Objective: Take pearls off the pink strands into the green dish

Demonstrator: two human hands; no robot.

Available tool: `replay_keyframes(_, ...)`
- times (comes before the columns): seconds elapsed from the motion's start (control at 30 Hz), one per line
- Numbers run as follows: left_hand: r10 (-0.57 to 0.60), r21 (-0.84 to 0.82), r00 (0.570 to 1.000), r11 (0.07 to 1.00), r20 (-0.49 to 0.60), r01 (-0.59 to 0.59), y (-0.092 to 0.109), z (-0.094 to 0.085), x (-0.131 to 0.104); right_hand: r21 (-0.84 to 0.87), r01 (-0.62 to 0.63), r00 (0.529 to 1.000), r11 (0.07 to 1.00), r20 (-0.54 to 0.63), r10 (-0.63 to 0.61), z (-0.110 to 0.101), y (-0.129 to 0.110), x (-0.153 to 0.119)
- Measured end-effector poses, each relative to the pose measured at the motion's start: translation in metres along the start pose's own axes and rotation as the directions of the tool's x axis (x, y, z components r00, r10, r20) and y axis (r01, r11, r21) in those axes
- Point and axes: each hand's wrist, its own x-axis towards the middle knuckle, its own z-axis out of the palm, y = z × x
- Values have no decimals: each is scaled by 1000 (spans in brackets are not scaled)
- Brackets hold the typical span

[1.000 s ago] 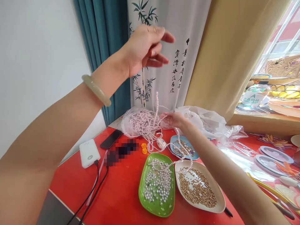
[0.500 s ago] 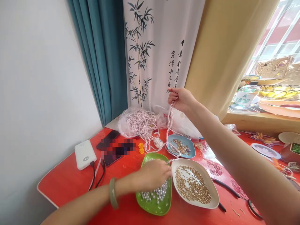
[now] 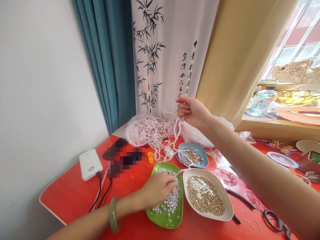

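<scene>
My right hand is raised in front of the printed curtain, its fingers closed round a strand of pale pink pearl beads. The strand hangs down towards the bead pile and the plates. Down in the green tray is my left hand, wearing a jade bangle and a ring. Its curled fingers reach into loose silvery-lilac pearls; the fingertips are partly hidden, so anything pinched there cannot be made out. Right beside it is a white tray of small gold beads.
Behind lies a plastic bag with a heap of pearl strands. A blue plate holds mixed beads. Orange roses, a white power bank with cables and phones lie left; pliers and scissors lie right.
My left hand has moved slightly left and lower into the pearls in the green tray. My right hand has shifted a little left, still holding the strand, which now bunches under its fingers.
</scene>
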Motion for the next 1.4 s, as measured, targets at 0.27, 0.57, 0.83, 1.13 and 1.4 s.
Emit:
replay_keyframes(0.27,114,471,990,871,84,-140,2,5,-3,-56,-47,999,997,-6,46,-2,8,-26)
replay_keyframes(0.57,196,674,975,707,105,-214,-1,17,1,-171,-82,996,982,23,87,-14,18,-35)
replay_keyframes(0.83,417,631,907,689,57,-357,-6,-2,12,-221,-60,991,973,105,85,-29,38,-40)
replay_keyframes(1.13,675,594,715,655,-181,-467,-10,-3,44,-354,-17,966,935,235,106,-43,51,-49)
replay_keyframes(1.4,130,-179,693,918,-709,-355,-9,-20,69,-404,25,925,914,355,131,-62,54,-59)
